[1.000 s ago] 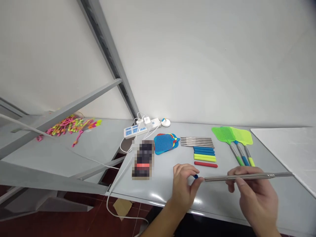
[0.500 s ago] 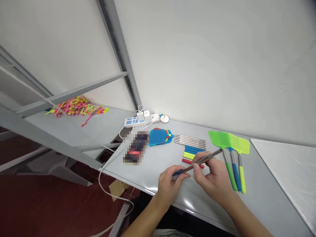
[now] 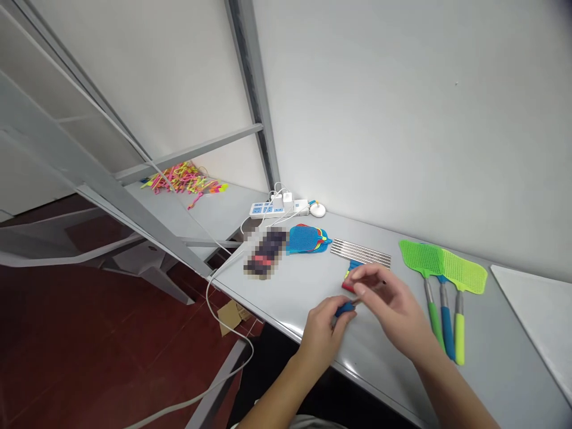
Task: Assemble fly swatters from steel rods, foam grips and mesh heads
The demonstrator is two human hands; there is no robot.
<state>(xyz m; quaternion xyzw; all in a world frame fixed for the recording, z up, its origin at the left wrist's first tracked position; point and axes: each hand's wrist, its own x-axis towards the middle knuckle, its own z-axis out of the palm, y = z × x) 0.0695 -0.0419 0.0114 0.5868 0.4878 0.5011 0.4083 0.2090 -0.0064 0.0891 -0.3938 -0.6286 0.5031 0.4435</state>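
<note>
My left hand (image 3: pixel 322 333) pinches a blue handle sleeve (image 3: pixel 344 308), most of it inside the fingers. A short bit of metal rod (image 3: pixel 356 302) shows at the sleeve's end, running toward my right hand (image 3: pixel 397 310). That hand is curled around the rod, and its fingers and thumb hide most of it. Just beyond the hands lie loose sleeves, a red one (image 3: pixel 348 286) among them, partly covered by my right hand. Behind them is a row of silver rods (image 3: pixel 360 252). Left of the rods, blue, red and yellow swatter heads (image 3: pixel 308 239) are stacked.
Assembled fly swatters, one with a green head (image 3: pixel 420 258) and one yellow-green (image 3: pixel 465 271), lie at right beside a white board (image 3: pixel 531 316). A blurred-out dark object (image 3: pixel 267 253), a power strip (image 3: pixel 268 210) and cables are at left. A metal frame post (image 3: pixel 252 89) stands behind.
The view has shifted, so the tabletop things sit further right. My right hand has moved along the rod and now covers most of it. My left hand still holds the blue sleeve.
</note>
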